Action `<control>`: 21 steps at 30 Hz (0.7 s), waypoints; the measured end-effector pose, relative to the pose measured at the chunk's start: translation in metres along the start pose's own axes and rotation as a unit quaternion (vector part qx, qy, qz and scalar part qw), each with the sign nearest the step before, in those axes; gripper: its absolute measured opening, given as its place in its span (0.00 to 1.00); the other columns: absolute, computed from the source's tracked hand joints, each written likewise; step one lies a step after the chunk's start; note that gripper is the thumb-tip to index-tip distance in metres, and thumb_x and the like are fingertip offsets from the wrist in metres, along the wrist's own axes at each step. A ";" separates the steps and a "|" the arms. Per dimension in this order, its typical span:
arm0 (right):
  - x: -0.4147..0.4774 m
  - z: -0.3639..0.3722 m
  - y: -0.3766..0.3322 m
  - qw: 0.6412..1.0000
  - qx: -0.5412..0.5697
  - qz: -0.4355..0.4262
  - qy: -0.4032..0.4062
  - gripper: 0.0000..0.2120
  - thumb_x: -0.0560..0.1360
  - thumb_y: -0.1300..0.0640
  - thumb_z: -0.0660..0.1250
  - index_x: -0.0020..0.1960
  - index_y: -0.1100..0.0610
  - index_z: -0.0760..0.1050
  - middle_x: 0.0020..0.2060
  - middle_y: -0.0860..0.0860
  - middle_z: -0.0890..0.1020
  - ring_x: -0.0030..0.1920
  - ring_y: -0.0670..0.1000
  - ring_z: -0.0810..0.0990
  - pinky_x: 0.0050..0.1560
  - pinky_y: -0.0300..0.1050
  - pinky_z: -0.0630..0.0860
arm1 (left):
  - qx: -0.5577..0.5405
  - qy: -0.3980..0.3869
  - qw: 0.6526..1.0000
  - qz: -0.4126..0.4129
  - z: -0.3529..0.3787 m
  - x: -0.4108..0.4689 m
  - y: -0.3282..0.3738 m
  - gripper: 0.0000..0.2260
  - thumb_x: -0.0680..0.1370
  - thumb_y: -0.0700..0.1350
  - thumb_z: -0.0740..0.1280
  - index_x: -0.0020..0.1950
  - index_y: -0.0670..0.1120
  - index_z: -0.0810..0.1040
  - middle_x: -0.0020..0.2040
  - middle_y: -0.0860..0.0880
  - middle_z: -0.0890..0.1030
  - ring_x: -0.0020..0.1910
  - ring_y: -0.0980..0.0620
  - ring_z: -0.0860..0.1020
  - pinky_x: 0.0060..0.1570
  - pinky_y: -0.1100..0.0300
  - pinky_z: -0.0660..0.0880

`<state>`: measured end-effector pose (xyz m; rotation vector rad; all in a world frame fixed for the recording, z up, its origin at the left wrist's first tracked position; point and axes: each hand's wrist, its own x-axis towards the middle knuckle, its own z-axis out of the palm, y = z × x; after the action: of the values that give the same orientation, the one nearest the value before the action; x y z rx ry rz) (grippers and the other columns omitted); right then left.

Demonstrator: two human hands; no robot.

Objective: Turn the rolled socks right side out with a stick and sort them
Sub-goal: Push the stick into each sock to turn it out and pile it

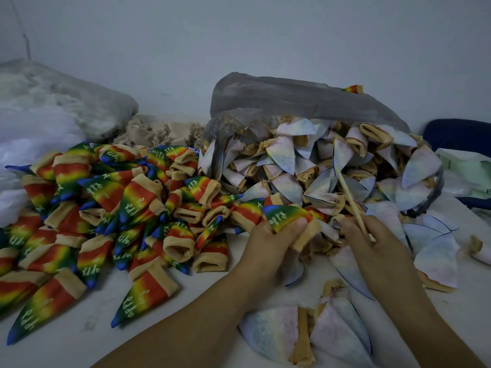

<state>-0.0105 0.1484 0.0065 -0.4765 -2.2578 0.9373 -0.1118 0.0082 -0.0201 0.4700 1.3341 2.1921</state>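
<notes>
Both bare arms are being stretched forward from the near edge of the table (79, 349), the left forearm (191, 312) slanting in from the near left and the right forearm (425, 314) from the near right corner. The left hand (268, 243) is being held palm down, its fingers and thumb curled round a sock (289, 216). Just beside it, apart, the right hand (372, 245) is being held back up, its fingers closed round a stick (350, 197) that is being pointed away from the person.

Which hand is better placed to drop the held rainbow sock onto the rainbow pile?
Left. The left hand grips the rainbow sock, and the rainbow pile lies on its side; the right hand holds the stick.
</notes>
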 end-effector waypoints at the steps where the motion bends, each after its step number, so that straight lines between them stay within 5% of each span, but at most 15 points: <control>1: -0.002 0.003 -0.007 0.999 0.032 -0.012 -0.008 0.10 0.74 0.40 0.60 0.40 0.43 0.74 0.37 0.39 0.78 0.38 0.38 0.76 0.33 0.33 0.69 | 0.028 -0.015 0.999 0.013 0.001 -0.001 -0.001 0.07 0.73 0.48 0.73 0.48 0.47 0.85 0.52 0.41 0.84 0.56 0.39 0.81 0.62 0.45 0.75; 3: -0.008 0.008 -0.014 0.997 0.062 -0.021 -0.042 0.09 0.69 0.36 0.60 0.42 0.38 0.75 0.39 0.35 0.79 0.41 0.35 0.76 0.35 0.28 0.70 | 0.082 -0.030 0.996 0.032 0.001 -0.004 0.000 0.05 0.76 0.48 0.71 0.48 0.50 0.86 0.50 0.42 0.85 0.54 0.42 0.81 0.60 0.45 0.75; 7: -0.010 0.014 -0.012 0.997 0.025 -0.018 -0.075 0.13 0.65 0.30 0.57 0.42 0.36 0.72 0.38 0.37 0.79 0.40 0.37 0.77 0.35 0.39 0.70 | 0.127 -0.045 0.990 0.048 0.001 -0.009 0.002 0.06 0.80 0.44 0.68 0.50 0.50 0.85 0.53 0.39 0.83 0.53 0.42 0.81 0.58 0.45 0.77; 12: -0.011 0.018 -0.007 0.996 0.003 -0.036 -0.087 0.05 0.75 0.41 0.59 0.44 0.40 0.69 0.37 0.41 0.78 0.40 0.36 0.76 0.35 0.37 0.69 | 0.128 -0.038 0.990 0.035 0.002 -0.008 0.001 0.04 0.79 0.43 0.69 0.52 0.48 0.83 0.53 0.40 0.84 0.53 0.44 0.82 0.57 0.48 0.78; 17: -0.011 0.020 -0.005 0.995 -0.031 -0.067 -0.073 0.08 0.77 0.52 0.61 0.40 0.45 0.67 0.30 0.46 0.73 0.35 0.40 0.74 0.30 0.39 0.65 | 0.097 -0.019 0.995 -0.001 0.005 -0.009 0.007 0.08 0.73 0.56 0.73 0.47 0.55 0.86 0.52 0.45 0.85 0.56 0.45 0.83 0.63 0.44 0.76; 21: -0.011 0.021 -0.007 0.994 -0.012 -0.081 -0.074 0.08 0.76 0.53 0.59 0.38 0.47 0.65 0.29 0.45 0.72 0.32 0.43 0.72 0.28 0.36 0.66 | -0.015 -0.020 0.999 -0.048 0.005 -0.008 0.010 0.14 0.74 0.53 0.69 0.54 0.46 0.83 0.55 0.41 0.84 0.58 0.42 0.81 0.65 0.44 0.74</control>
<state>-0.0174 0.1272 -0.0050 -0.2365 -2.4018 0.8903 -0.1051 0.0037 -0.0092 0.4273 1.2757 2.1101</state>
